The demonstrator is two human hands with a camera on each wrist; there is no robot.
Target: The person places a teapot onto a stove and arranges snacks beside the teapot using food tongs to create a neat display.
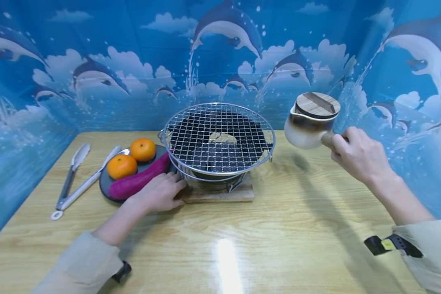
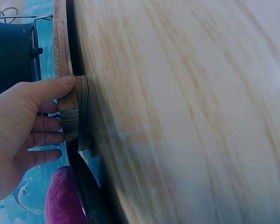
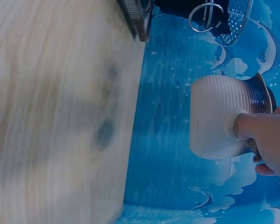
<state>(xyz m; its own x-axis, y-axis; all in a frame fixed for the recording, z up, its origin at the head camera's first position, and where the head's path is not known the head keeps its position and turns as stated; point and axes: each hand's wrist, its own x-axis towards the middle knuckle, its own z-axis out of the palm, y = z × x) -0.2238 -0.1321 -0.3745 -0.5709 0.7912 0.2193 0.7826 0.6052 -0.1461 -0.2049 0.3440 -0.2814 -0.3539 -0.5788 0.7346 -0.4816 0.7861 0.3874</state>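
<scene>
A round grill (image 1: pixel 219 141) sits on a wooden board (image 1: pixel 220 194) at the middle of a wooden worktop (image 1: pixel 279 237). The left hand (image 1: pixel 158 192) grips the board's left corner, thumb on top and fingers curled at its edge. The right hand (image 1: pixel 358 153), right of the grill, is closed around the side handle of a lidded pot (image 1: pixel 310 120), held in the air level with the grill's mesh. Left of the grill, a dark plate (image 1: pixel 106 190) carries two oranges (image 1: pixel 132 157) and a purple sweet potato (image 1: pixel 139 179); tongs (image 1: pixel 75 175) lie beyond it.
</scene>
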